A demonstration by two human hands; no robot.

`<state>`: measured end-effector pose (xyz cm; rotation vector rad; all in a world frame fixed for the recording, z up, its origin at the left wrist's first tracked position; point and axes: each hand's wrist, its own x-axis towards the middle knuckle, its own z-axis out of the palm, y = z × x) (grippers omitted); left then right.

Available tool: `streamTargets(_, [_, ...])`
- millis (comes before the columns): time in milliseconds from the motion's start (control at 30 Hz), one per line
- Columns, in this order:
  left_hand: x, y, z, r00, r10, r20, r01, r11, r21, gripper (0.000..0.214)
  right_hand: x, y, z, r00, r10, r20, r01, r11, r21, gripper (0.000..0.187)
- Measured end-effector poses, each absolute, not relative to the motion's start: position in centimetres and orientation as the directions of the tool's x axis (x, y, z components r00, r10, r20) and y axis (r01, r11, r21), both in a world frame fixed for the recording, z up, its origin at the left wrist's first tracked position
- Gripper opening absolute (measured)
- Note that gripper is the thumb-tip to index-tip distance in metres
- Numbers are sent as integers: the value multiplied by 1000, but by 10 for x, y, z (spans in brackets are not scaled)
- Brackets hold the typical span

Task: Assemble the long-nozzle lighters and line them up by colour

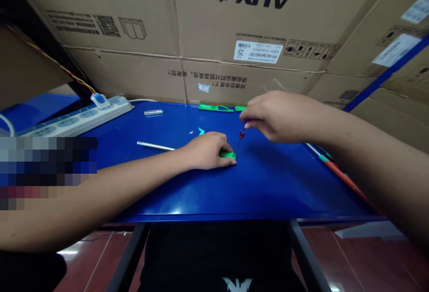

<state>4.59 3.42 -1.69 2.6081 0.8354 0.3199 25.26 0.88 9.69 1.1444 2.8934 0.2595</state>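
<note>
My left hand (208,150) rests on the blue table (234,189) with its fingers closed on a small green plastic part (228,154), pressing it against the surface. My right hand (275,117) hovers just right of it and pinches a thin small screwdriver (240,138) that points down at the green part. The tool's tip reaches the part's right end. Most of the green part is hidden under my left fingers.
A metal rod (154,145) lies left of my left hand, and a small metal cylinder (153,112) sits further back. Green plastic strips (216,107) lie at the table's back edge. A white power strip (78,118) sits back left. Cardboard boxes (214,37) wall the back. An orange-green tool (335,169) lies at right.
</note>
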Motion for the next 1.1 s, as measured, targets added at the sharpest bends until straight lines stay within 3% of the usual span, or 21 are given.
streamTargets(167, [55,45,-16,796,604,50,508,-710,488,28,228,3,97,-609,793,-33,736,580,349,43])
streamTargets(300, [61,43,-25,796,576,187,321,-663,676,36,216,-9,92,-578,816,12,772,542,332,57])
streamTargets(467, [62,40,-29,706,662,251,152,-488,860,18,211,-9,86,-481,866,135,855,430,288,68])
streamTargets(533, [61,40,-30,693,683,233,149,-452,880,18,214,-6,87,-456,879,141,869,404,286,71])
streamTargets(600, [61,40,-31,687,695,214,158,-430,889,19,220,-3,92,-502,859,107,845,459,276,63])
streamTargets(700, [62,40,-33,688,702,184,173,-404,898,22,234,1,102,-712,702,12,692,698,184,33])
streamTargets(800, [63,40,-32,715,687,132,210,-391,896,24,243,6,104,-788,614,-41,604,785,140,24])
streamTargets(867, [63,39,-31,730,671,131,222,-414,883,21,243,8,100,-743,669,-20,652,729,210,29])
streamTargets(967, [62,37,-30,708,677,200,168,-437,884,15,236,6,91,-623,782,7,746,591,307,51])
streamTargets(1100, [62,36,-31,675,710,201,187,-428,884,15,230,0,91,-552,834,16,791,518,327,61])
